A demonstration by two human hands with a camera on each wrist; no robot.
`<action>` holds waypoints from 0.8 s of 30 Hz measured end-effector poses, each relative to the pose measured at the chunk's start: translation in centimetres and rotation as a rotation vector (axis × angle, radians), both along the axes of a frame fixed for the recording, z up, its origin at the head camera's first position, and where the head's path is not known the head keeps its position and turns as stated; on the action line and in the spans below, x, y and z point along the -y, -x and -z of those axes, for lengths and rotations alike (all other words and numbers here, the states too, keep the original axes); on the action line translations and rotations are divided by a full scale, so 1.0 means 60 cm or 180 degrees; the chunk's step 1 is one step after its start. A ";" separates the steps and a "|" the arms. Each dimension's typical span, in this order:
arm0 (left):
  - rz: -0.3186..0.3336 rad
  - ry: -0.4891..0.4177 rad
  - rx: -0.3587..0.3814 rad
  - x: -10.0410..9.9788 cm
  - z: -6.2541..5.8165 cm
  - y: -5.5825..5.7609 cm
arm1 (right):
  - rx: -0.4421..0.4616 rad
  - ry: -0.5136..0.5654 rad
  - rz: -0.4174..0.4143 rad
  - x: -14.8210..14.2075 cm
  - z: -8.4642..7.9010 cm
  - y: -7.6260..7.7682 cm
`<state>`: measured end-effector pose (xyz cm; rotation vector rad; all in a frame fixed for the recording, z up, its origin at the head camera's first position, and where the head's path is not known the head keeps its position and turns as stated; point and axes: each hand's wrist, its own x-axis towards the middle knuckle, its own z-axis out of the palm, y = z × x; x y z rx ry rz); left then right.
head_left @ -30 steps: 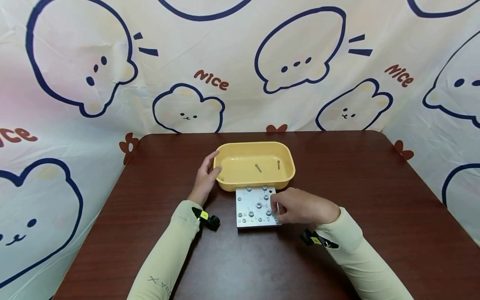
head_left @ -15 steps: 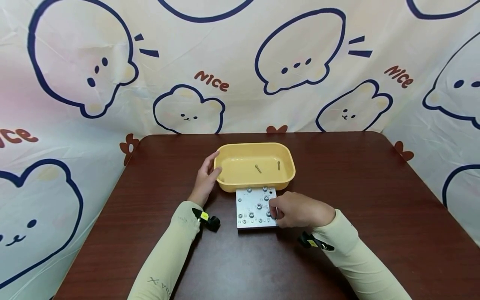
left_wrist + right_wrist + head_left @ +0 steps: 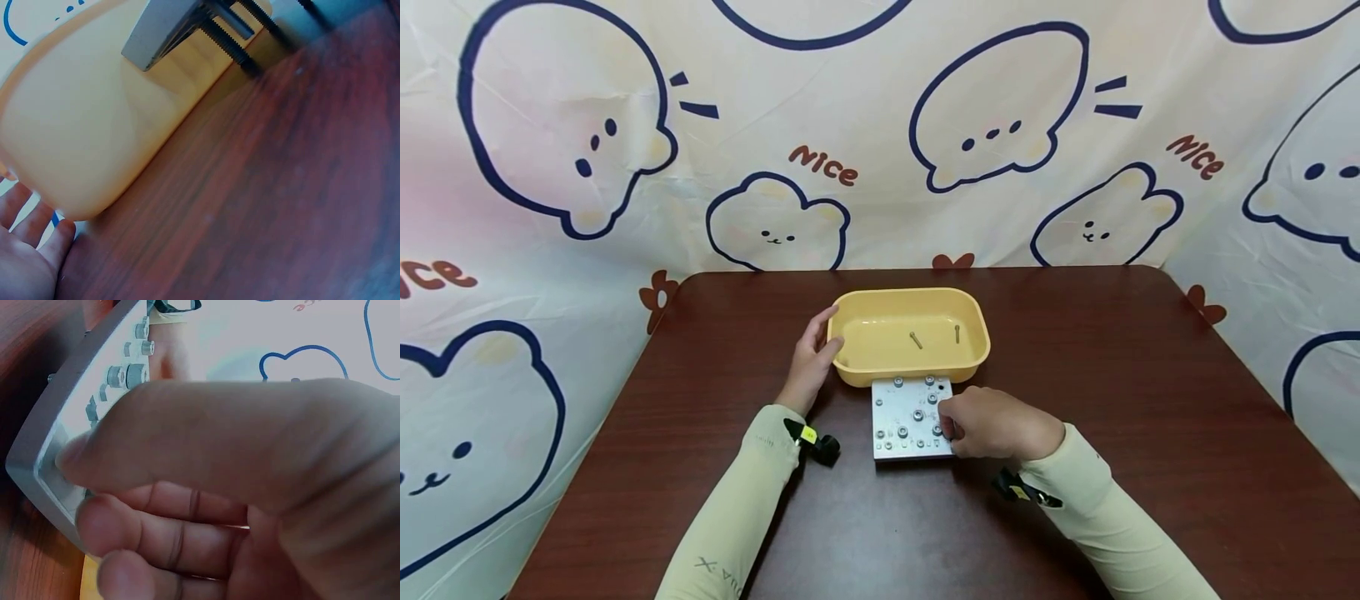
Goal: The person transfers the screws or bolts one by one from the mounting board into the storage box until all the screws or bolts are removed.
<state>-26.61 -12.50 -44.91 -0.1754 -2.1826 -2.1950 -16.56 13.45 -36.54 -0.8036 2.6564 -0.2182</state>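
Observation:
A silver metal plate (image 3: 912,421) studded with several screws stands just in front of a yellow tray (image 3: 917,373) in the head view. Threaded screw shanks (image 3: 222,44) poke out under it in the left wrist view. At its front right corner, my right hand (image 3: 1003,423) pinches a small screw between thumb and fingers; the digits mostly hide it. The right wrist view has the thumb (image 3: 125,447) low over the plate's corner. My left hand (image 3: 808,362) rests against the tray's left end, its fingers and thumb spread along the outside.
Two loose screws lie in the tray, one slanted (image 3: 916,340) and one straighter (image 3: 957,333). All this is on a dark brown table (image 3: 1112,350). A cartoon-printed cloth (image 3: 880,100) hangs behind. Each sleeve carries a black wrist camera, like the left one (image 3: 826,450).
My right hand has shifted slightly left and turned at the plate's front right corner, its fingers curling closer. The left hand and tray have kept their places; the head view has tilted slightly.

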 end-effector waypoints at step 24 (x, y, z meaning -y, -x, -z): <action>0.0033 -0.0064 -0.0077 0.000 0.003 -0.001 | -0.0438 -0.0026 -0.0036 0.007 0.005 -0.013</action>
